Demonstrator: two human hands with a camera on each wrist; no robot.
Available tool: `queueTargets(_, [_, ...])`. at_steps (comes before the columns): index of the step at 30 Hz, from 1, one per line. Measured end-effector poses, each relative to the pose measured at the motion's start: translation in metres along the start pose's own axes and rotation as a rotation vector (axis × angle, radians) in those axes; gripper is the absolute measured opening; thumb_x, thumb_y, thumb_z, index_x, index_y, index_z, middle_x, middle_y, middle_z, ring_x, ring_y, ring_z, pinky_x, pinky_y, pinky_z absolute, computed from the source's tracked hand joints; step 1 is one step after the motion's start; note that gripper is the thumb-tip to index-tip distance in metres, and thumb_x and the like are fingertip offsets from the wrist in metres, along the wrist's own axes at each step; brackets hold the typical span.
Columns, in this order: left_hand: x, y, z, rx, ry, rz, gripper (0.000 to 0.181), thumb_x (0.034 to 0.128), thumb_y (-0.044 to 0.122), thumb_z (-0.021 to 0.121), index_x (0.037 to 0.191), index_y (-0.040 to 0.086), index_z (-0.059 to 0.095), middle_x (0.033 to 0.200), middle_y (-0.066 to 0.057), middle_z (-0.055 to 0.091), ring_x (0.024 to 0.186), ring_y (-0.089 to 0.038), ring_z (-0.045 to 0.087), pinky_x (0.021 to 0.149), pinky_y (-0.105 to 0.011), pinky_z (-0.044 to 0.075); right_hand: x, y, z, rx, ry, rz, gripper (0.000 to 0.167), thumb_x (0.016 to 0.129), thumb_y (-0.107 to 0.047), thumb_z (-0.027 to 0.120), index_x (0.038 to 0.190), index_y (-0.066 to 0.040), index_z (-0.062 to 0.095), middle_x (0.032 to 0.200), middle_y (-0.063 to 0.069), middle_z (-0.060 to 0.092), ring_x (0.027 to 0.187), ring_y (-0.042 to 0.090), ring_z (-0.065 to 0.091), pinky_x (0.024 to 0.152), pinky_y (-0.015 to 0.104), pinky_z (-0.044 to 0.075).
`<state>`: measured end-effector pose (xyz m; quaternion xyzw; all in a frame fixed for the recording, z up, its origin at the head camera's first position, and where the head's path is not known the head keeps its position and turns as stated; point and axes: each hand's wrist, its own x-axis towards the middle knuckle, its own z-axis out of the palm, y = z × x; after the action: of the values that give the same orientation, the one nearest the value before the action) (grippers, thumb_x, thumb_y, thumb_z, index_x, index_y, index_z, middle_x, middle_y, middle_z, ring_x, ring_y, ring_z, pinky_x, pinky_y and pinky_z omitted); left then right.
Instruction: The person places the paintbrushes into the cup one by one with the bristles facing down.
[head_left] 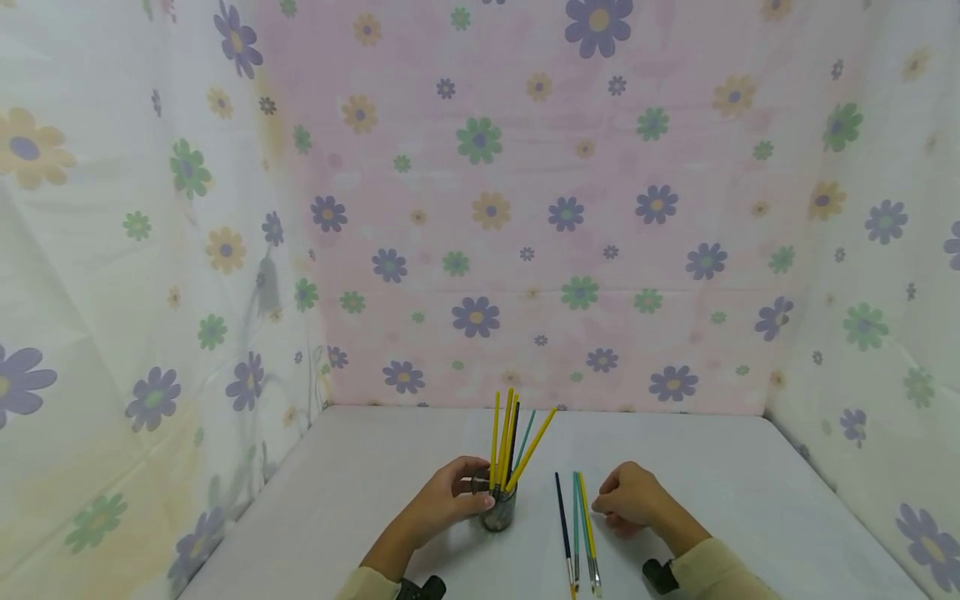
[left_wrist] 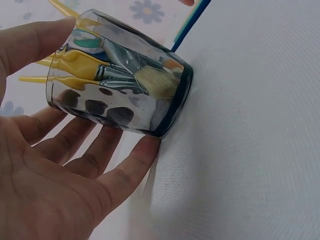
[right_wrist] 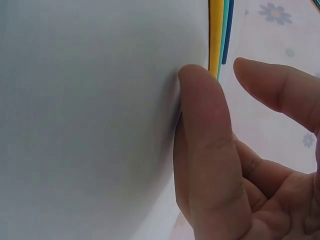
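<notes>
My left hand [head_left: 442,504] holds a clear glass [head_left: 498,520], thumb on one side near the rim and fingers along the other. Several paintbrushes [head_left: 504,442] stand in it, handles up, in yellow, black and teal; through the glass in the left wrist view, pale bristles [left_wrist: 155,82] point toward its base. Right of the glass, a black paintbrush [head_left: 562,521], teal ones and a yellow paintbrush [head_left: 587,521] lie on the table. Beside the yellow handle is my right hand [head_left: 632,497], fingers loosely bent and thumb apart from the index finger, with nothing held.
A white cloth-covered table [head_left: 720,483] spreads under both hands. Flower-printed curtains [head_left: 525,208] enclose it at the back and on both sides. Dark wrist devices [head_left: 660,575] sit at both cuffs.
</notes>
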<state>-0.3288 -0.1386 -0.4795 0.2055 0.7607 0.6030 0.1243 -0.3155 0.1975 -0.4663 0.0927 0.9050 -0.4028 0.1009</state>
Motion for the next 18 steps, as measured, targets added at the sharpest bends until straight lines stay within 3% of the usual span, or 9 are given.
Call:
queueTargets(10, [0.0, -0.002, 0.0, 0.009, 0.001, -0.005, 0.06, 0.0926, 0.025, 0.079, 0.143, 0.006, 0.052, 0.143, -0.011, 0.06, 0.131, -0.03, 0.059, 0.102, -0.043, 0.056, 0.002, -0.012, 0.012, -0.084, 0.001, 0.011, 0.031, 0.078, -0.012, 0.089, 0.094, -0.004, 0.063, 0.079, 0.01, 0.066, 0.065, 0.021, 0.066, 0.055, 0.027, 0.056])
queueTargets(18, [0.0, -0.003, -0.001, 0.022, 0.0, -0.008, 0.061, 0.0924, 0.027, 0.079, 0.144, 0.007, 0.052, 0.144, -0.011, 0.059, 0.131, -0.03, 0.058, 0.102, -0.043, 0.056, -0.002, -0.014, 0.009, -0.081, 0.009, -0.003, 0.018, 0.083, -0.007, 0.076, 0.095, -0.002, 0.064, 0.08, 0.011, 0.066, 0.066, 0.021, 0.067, 0.056, 0.029, 0.057])
